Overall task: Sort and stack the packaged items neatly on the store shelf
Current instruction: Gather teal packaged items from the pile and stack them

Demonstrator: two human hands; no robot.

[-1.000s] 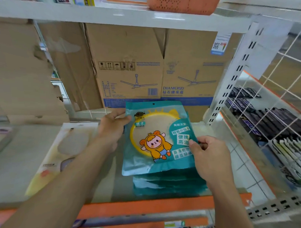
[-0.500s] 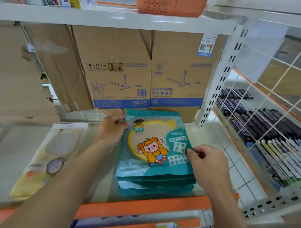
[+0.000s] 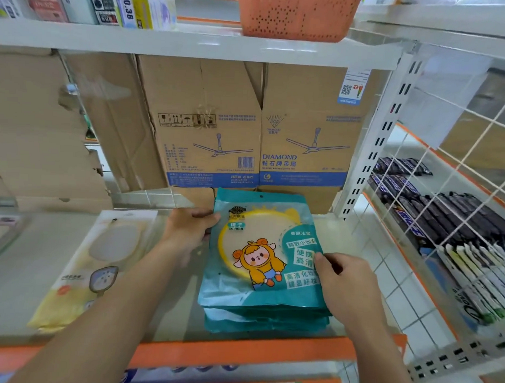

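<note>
Store shelf [image 3: 19, 269], mid-frame — mirror packet [image 3: 258, 249] lies front-to-back atop its stack [image 3: 267, 320]; left hand [image 3: 187, 229] grips its upper-left edge, right hand [image 3: 348, 283] pinches its right edge.

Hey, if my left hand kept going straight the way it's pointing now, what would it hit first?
The top mirror pack: your left hand grips its left edge, fingers aimed across it. Pushed past that, it would probably meet the cardboard fan box behind, though depth is hard to judge.

Head camera looks down, close, onto the shelf [image 3: 166, 337]
</note>
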